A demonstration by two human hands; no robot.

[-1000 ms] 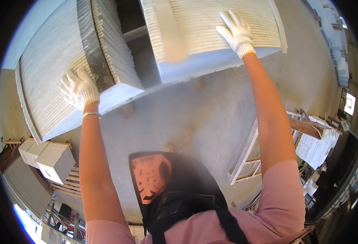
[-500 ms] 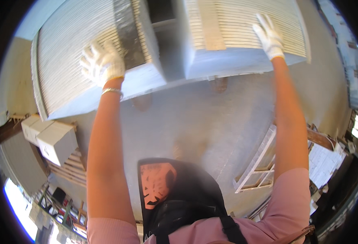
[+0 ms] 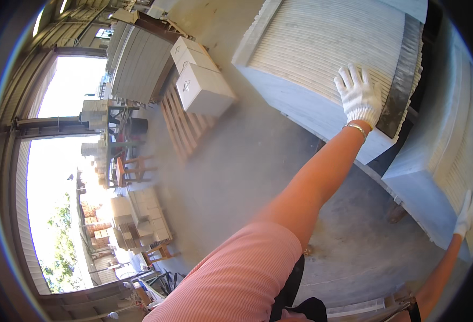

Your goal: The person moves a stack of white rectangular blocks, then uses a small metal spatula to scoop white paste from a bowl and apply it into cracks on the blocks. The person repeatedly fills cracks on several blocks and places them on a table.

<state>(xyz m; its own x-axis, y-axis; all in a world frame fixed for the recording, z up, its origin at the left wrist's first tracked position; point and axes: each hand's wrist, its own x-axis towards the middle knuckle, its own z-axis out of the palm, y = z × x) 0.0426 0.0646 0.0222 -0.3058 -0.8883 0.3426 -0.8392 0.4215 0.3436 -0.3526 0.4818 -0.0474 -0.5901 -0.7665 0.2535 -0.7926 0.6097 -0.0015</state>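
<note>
My left hand (image 3: 360, 97), in a white knit glove with a bracelet at the wrist, lies flat with fingers spread on a large block. This left block (image 3: 322, 48) has a cream, finely ribbed top and pale smooth sides. A dark strip (image 3: 403, 80) runs along the top, just right of my fingers. At the far right edge my right hand (image 3: 468, 212), gloved alike, rests with fingers stretched out on a second ribbed block (image 3: 435, 177); the rim partly cuts off this view. Neither hand grips anything. A dark gap parts the two blocks.
White cartons (image 3: 207, 88) stand on a wooden pallet (image 3: 180, 126) at the upper left, beside a stack of long grey panels (image 3: 137, 67). Stacked cardboard (image 3: 145, 214) and a small wooden stool (image 3: 132, 170) are nearer the bright doorway. Concrete floor (image 3: 231, 177) lies between.
The view has swung left, so the blocks and both hands now appear farther right and the doorway shows. Both hands remain on the ribbed tops, fingers still spread.
</note>
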